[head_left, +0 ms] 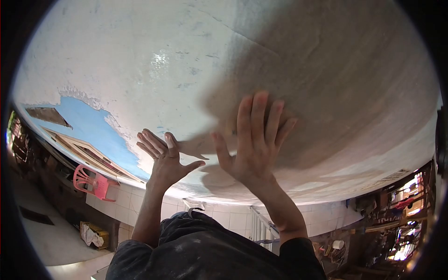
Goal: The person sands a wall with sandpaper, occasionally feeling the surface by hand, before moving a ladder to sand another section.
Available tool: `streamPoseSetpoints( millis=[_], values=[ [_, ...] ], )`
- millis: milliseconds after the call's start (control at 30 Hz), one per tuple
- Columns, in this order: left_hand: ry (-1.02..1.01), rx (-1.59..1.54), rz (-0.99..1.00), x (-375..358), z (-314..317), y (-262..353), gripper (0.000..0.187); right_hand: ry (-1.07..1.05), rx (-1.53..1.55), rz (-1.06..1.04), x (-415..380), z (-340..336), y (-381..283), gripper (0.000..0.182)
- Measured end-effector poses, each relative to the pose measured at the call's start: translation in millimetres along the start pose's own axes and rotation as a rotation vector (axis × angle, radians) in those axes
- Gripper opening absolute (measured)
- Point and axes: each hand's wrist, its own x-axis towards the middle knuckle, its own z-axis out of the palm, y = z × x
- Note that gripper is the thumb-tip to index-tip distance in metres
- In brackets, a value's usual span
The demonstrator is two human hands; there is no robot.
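Observation:
A large pale wall point(186, 70) with scuffed, bluish marks fills the upper view. My left hand point(163, 158) is raised before its lower left part, fingers spread, holding nothing. To the right, my right hand point(254, 137) has its palm towards the wall with the fingers apart and nothing in them. It looks to be on or very near the surface; whether either palm touches is hard to tell. A dark shadow lies around and above my right hand. Left of my left hand, a bright blue painted area point(93, 126) meets the pale coat at a ragged edge.
A pink plastic chair point(95, 183) stands at the lower left, with a yellow crate point(95, 234) holding white material below it. White metal rails point(259, 226) are by my body, over a tiled floor point(224, 217). Wooden pieces and clutter lie at the lower right.

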Motion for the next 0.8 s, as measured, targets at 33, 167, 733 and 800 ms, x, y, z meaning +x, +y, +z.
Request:
streamPoseSetpoints(
  millis=[33,167,733,800],
  values=[
    [0.028,0.015,0.030,-0.2,0.8,-1.4,0.137,0.026,-0.031,-0.062,-5.0,6.9,3.6,0.065],
    [-0.059,-0.083,-0.064,-8.1,16.1,-9.5,0.136,0.070,-0.070,-0.183,16.0,6.5,5.7,0.073],
    [0.014,-0.026,0.028,-2.6,2.4,-0.2,0.139,-0.001,-0.075,-0.228,10.7,-0.8,7.7,0.065],
    [0.043,0.018,0.043,1.9,-2.0,-0.1,0.139,-0.047,-0.074,-0.221,-10.5,1.1,10.4,0.064]
  ],
)
